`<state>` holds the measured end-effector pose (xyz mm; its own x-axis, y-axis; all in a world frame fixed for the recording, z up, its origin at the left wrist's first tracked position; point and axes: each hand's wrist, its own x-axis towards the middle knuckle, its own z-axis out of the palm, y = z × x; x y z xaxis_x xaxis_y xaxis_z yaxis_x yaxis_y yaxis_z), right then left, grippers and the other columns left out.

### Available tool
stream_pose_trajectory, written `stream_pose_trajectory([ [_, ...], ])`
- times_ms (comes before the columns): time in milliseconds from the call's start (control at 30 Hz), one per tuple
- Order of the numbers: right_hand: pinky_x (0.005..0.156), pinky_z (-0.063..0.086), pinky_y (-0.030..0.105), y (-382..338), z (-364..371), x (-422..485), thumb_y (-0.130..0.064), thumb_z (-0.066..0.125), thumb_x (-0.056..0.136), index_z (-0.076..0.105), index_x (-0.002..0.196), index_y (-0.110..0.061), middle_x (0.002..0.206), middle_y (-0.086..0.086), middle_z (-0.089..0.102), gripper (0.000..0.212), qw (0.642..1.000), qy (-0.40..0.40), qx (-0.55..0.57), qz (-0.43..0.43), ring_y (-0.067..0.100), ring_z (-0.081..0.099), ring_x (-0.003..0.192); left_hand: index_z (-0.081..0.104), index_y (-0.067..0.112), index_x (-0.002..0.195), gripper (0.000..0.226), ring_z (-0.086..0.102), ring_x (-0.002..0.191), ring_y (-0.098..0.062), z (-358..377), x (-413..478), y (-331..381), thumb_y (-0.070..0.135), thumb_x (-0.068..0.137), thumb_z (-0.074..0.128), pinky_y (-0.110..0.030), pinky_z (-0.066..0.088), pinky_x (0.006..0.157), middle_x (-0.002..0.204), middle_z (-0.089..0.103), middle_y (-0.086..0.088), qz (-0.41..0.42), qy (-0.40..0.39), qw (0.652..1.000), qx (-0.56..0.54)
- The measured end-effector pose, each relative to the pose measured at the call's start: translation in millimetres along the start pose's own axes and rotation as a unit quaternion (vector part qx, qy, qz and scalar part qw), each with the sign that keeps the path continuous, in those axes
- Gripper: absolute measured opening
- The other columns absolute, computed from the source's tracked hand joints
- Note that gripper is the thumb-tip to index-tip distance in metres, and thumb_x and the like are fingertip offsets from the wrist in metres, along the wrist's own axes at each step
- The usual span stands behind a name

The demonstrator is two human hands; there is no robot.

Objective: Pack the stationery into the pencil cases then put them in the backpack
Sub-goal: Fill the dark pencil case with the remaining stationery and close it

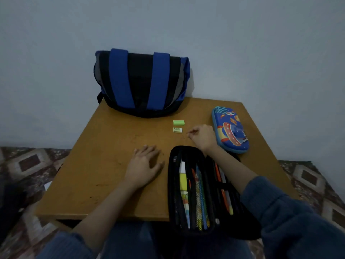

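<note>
Black pencil case (197, 187): unzipped and spread flat on the wooden table (104, 146), long axis running from the near table edge away toward the backpack (141, 83), near end hanging over that edge.

Just beyond its far right corner, right hand (202, 136): fingers curled in, forefinger and thumb tips drawn together and pointing left; cannot tell whether pinching anything. Just left of its far end, left hand (144, 165): fingers straight and spread, palm down on the tabletop, grasping nothing.

Inside the case, soft black fabric with elastic loops. Pens and pencils all lying along the long axis, too crowded to count. In the left half, blocky erasers in a row, one white, one yellow.

Beyond the far end, two small rectangular erasers lying loose and apart: green eraser (178, 122) farther, white eraser (177, 130) nearer, close to the right fingertips.

Right of the far end, blue pencil case (230, 129): closed, hard glossy shell, rounded ends, cartoon print, long axis likewise pointing away, far end leaning slightly left.

Farthest beyond, one backpack of blue, black and grey cloth, standing against the wall.
</note>
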<state>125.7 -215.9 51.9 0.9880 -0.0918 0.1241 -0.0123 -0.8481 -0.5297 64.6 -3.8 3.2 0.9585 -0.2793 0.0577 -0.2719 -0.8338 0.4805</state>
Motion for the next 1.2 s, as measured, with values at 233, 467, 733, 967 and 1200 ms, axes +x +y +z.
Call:
stream_pose_trajectory([
  [233,0.076,0.053,0.033,-1.0,20.8,38.1,-0.01,0.057,0.083,0.073,0.098,-0.008,0.101,0.013,0.071,0.022,0.998,0.041,-0.032,0.045,0.028,0.065,0.091,0.039,0.026,0.141,0.052,0.016,0.143,-0.011,9.5,0.7,-7.8,0.045,0.094,0.044,-0.032,0.004,0.118,0.151,0.03,0.009,0.013,0.039,0.999,0.009],
  [467,0.092,0.048,0.039,-2.5,36.2,65.0,-0.008,0.057,0.085,0.057,0.126,-0.012,0.127,0.014,0.055,0.042,0.998,-0.014,-0.057,0.015,0.03,0.055,0.113,0.04,0.027,0.14,0.051,0.016,0.142,-0.008,11.2,1.6,-9.9,0.047,0.093,0.044,-0.029,0.003,0.117,0.151,0.03,0.011,0.019,0.054,0.998,0.005],
  [733,0.095,0.044,0.044,-3.2,37.8,66.2,-0.014,0.062,0.085,0.066,0.113,-0.014,0.12,0.01,0.055,0.028,0.996,-0.011,-0.077,0.04,0.028,0.055,0.108,0.039,0.029,0.14,0.052,0.015,0.142,-0.007,11.5,1.7,-9.8,0.047,0.092,0.045,-0.029,0.004,0.117,0.15,0.03,0.012,0.013,0.049,0.999,0.009],
  [967,0.072,0.041,0.023,1.8,9.0,34.2,-0.016,0.067,0.082,0.067,0.109,-0.01,0.106,0.007,0.066,0.027,0.999,0.019,0.016,0.024,0.018,0.059,0.093,0.044,0.028,0.137,0.051,0.02,0.14,-0.007,7.9,1.5,-7.3,0.051,0.091,0.042,-0.03,0.006,0.116,0.148,0.036,0.011,-0.004,0.039,0.999,-0.014],
  [1200,0.077,0.042,0.026,-0.2,-19.3,-12.0,-0.016,0.069,0.081,0.068,0.105,-0.009,0.098,0.008,0.063,0.025,0.999,-0.014,0.04,-0.002,0.013,0.052,0.086,0.06,0.022,0.118,0.036,0.045,0.123,-0.014,-1.5,-3.2,21.7,0.043,0.09,0.052,-0.042,0.03,0.11,0.13,0.056,0.006,-0.032,0.084,0.991,-0.095],
])
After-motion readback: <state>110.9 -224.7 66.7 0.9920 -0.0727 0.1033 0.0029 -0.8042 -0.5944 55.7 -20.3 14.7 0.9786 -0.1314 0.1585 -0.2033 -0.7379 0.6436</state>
